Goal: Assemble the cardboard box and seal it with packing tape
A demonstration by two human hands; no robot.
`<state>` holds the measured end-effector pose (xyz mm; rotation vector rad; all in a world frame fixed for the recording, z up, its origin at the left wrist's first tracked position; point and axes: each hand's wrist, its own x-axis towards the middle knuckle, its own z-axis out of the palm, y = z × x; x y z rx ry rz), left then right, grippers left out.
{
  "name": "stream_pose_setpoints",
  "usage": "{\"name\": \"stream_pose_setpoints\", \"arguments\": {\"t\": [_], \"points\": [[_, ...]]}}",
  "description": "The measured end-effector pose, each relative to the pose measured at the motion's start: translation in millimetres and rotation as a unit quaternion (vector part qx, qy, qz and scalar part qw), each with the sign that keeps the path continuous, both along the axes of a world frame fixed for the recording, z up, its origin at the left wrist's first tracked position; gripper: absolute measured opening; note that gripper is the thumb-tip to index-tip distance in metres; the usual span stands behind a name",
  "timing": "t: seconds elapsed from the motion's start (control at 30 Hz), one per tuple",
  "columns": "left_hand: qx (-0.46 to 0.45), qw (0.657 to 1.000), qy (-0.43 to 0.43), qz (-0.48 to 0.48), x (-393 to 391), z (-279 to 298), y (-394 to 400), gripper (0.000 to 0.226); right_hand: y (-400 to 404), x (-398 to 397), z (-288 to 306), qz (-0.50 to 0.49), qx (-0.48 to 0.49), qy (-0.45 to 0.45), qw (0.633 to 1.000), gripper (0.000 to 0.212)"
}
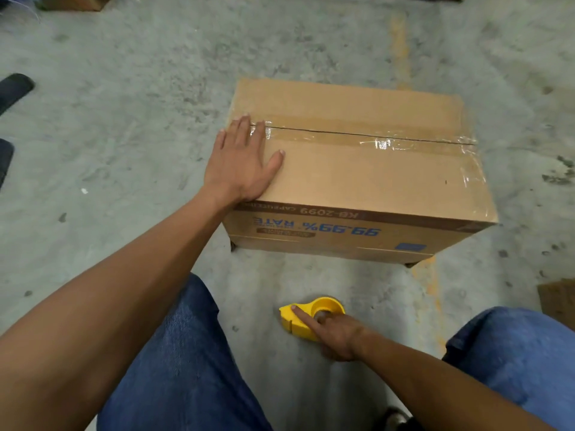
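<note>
A closed cardboard box (367,178) stands on the concrete floor, its print upside down on the near side. Clear packing tape (382,140) runs along the top seam and down the right end. My left hand (241,160) lies flat and open on the box's top left corner, fingertips at the tape's left end. A yellow tape dispenser (306,317) rests on the floor between my knees. My right hand (337,335) grips it, index finger stretched along its top.
My knees in blue jeans (174,353) frame the dispenser on both sides. A dark shoe (14,88) lies at the left edge, a brown cardboard piece (558,300) at the right edge, another box (74,1) at the top left. A faded yellow floor line (401,48) runs behind the box.
</note>
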<state>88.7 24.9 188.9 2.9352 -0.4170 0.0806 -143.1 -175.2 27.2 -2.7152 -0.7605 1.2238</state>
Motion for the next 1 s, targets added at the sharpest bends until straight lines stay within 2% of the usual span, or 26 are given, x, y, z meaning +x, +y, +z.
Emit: {"name": "stream_pose_setpoints", "arguments": {"t": [0.1, 0.3, 0.43, 0.57, 0.63, 0.7, 0.77, 0.83, 0.9, 1.0], "points": [[0.0, 1.0, 0.003, 0.0, 0, 2, 0, 0.078, 1, 11, 1, -0.018, -0.003, 0.007, 1.0, 0.099], [0.001, 1.0, 0.007, 0.0, -2, 3, 0, 0.079, 4, 40, 25, -0.109, 0.046, 0.118, 0.986, 0.098], [0.001, 1.0, 0.017, -0.004, -1, 1, 0, 0.079, 7, 91, 92, -0.08, 0.076, 0.096, 0.989, 0.062], [-0.006, 1.0, 0.018, -0.002, -3, 5, 1, 0.078, 4, 135, 201, -0.073, 0.139, 0.119, 0.98, 0.049], [-0.021, 1.0, 0.02, 0.002, -4, 7, 0, 0.083, -4, 151, 253, -0.115, 0.216, 0.149, 0.958, 0.042], [-0.033, 0.999, 0.023, 0.001, -3, 10, 1, 0.088, -14, 172, 287, -0.147, 0.302, 0.12, 0.934, 0.039], [-0.025, 0.999, 0.03, -0.023, 2, 13, 4, 0.088, -22, 198, 303, -0.191, 0.384, 0.097, 0.898, 0.038], [-0.055, 0.997, 0.04, -0.029, 9, 16, 5, 0.091, -27, 224, 308, -0.238, 0.438, 0.088, 0.863, 0.038], [-0.079, 0.996, 0.033, -0.013, 20, 20, 4, 0.082, -29, 245, 307, -0.274, 0.481, 0.097, 0.827, 0.041], [-0.042, 0.997, 0.071, -0.001, 41, 33, 2, 0.056, -35, 266, 290, -0.298, 0.56, 0.133, 0.762, 0.053]]}}
